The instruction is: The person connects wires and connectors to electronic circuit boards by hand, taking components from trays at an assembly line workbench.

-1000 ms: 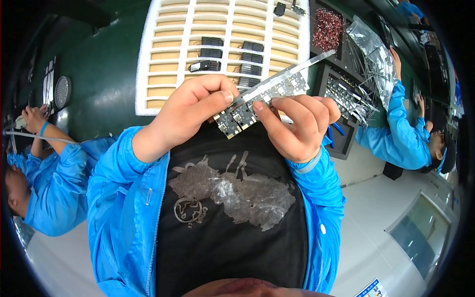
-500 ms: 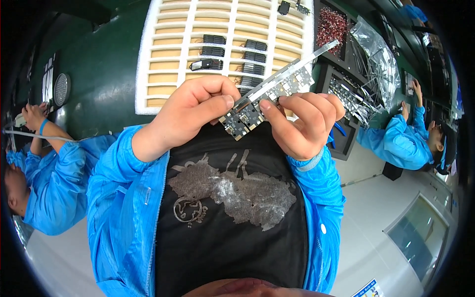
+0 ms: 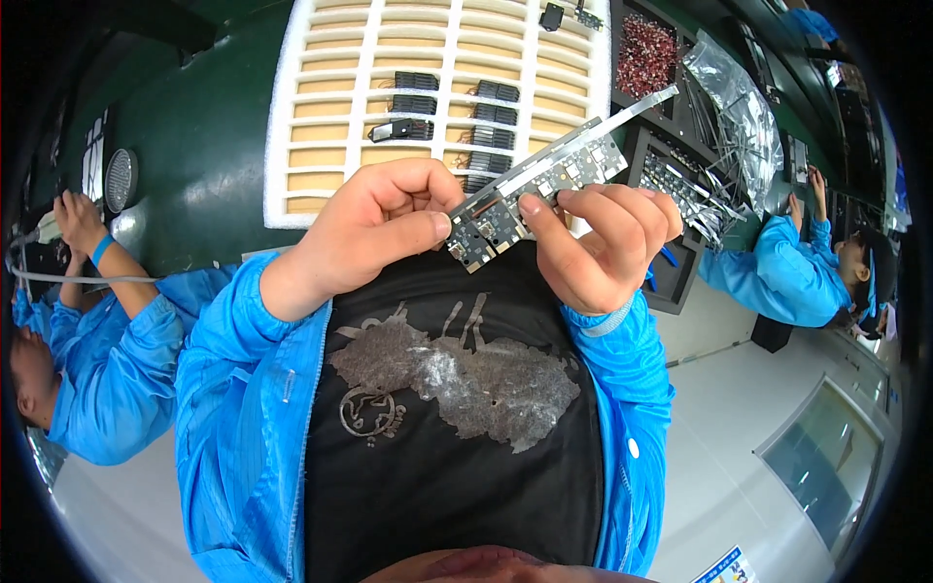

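A dark circuit board panel [image 3: 486, 236] with a pale metallic strip [image 3: 637, 107] along its upper edge is held in front of my chest, slanting up to the right. My left hand [image 3: 374, 225] is closed, pinching the panel's left end between thumb and curled fingers. Lower on the board, my right hand [image 3: 603, 238] grips its edge with thumb and forefinger, the other fingers curled. Just beyond my hands is a white foam tray [image 3: 282, 165] with many slots. Several black parts [image 3: 494, 115] sit in its middle columns, and one black module [image 3: 400, 130] lies across a divider.
On the right stand a black bin of small red parts [image 3: 646, 56] and another bin with metallic strips [image 3: 680, 189]. A clear plastic bag [image 3: 739, 117] lies beside them. People in blue work at left [image 3: 117, 379] and right [image 3: 777, 282]. A round mesh object [image 3: 121, 180] rests on the green table.
The board panel has shifted slightly and turned a little in my hands, its strip's tip moving right. Both hands keep their grip. The person at left has moved a hand.
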`<state>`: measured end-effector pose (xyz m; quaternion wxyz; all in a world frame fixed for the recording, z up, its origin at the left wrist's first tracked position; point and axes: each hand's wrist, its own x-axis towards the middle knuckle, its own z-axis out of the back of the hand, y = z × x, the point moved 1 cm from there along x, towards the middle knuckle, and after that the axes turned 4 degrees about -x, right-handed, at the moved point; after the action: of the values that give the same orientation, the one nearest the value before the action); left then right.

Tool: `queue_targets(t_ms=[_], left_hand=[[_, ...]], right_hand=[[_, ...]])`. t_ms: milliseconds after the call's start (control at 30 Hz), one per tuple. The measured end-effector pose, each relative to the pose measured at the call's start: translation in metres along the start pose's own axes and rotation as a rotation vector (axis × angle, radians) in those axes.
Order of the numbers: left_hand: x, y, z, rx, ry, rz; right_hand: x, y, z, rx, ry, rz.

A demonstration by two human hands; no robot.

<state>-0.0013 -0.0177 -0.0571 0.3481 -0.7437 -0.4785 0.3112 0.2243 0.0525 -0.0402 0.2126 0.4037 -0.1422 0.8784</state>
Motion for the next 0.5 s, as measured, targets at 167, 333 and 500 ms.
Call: queue_targets(t_ms=[167, 333, 500], left_hand=[[-0.0023, 0.0034, 0.0015, 0.014, -0.008, -0.018], [-0.0041, 0.0015, 0.0007, 0.040, -0.021, -0.008], [-0.0060, 0.0030, 0.0016, 0.063, -0.016, -0.040]], right_hand=[[0.0005, 0.0008, 0.0007, 0.032, 0.009, -0.029], [0.0004, 0.0013, 0.0002, 0.041, 0.003, -0.044], [0.0010, 0.0021, -0.0011, 0.058, -0.005, -0.042]])
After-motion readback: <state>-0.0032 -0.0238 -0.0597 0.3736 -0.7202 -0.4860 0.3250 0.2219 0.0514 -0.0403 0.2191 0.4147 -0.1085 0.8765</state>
